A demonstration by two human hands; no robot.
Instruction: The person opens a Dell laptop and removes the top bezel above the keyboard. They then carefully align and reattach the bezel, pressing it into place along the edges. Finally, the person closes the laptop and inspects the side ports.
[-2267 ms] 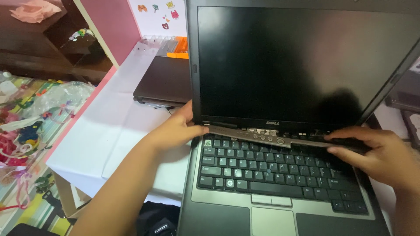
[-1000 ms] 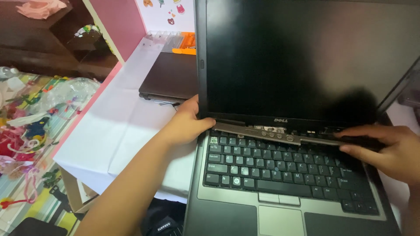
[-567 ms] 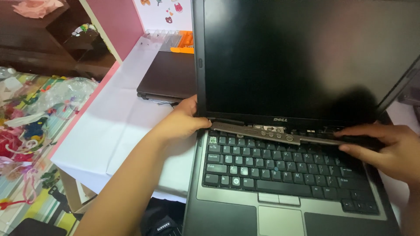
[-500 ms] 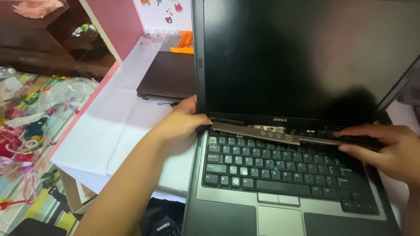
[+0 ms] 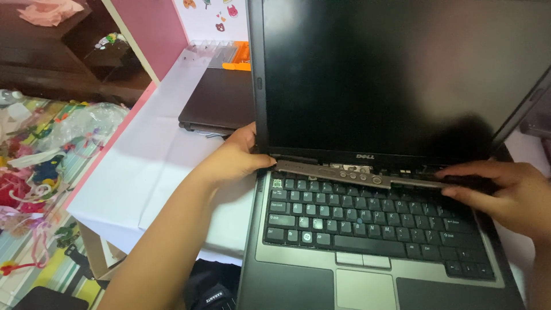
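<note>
**A:** Got the grey laptop (image 5: pixel 298 275) open, filling the centre and right of the frame, screen (image 5: pixel 390 74) dark. Any read on the hinge cover strip (image 5: pixel 356 174)?

**B:** Sitting right between the bottom of the screen and the top row of the keyboard (image 5: pixel 367 221), running across mid-frame. Looks popped up and a bit skewed rather than flush, with a gap showing behind it near the middle. Not off the machine though, resting along its slot.

**A:** And the hands?

**B:** Left hand (image 5: pixel 232 161) curled round the hinge corner at centre-left, thumb tucked against the left end of the strip. Rest of those fingers hidden behind the lid, so can't tell whether spread or bunched. Right hand (image 5: pixel 505 192) at the right edge, fingers stretched out close together and laid flat over the strip's right end, not pinching anything.

**A:** So how far along, roughly?

**B:** Early-ish, at a guess. Strip loose at best; keyboard seated, all keys in place, touchpad (image 5: pixel 364 287) and palm rest untouched. No screws or tools visible near the hands.

**A:** Anything else around?

**B:** Second dark laptop (image 5: pixel 218 103), closed, upper left on the white table cover (image 5: pixel 149 166). Clear-and-orange parts box (image 5: pixel 229 54) behind it, near the top edge. Colourful clutter down the left side.
</note>
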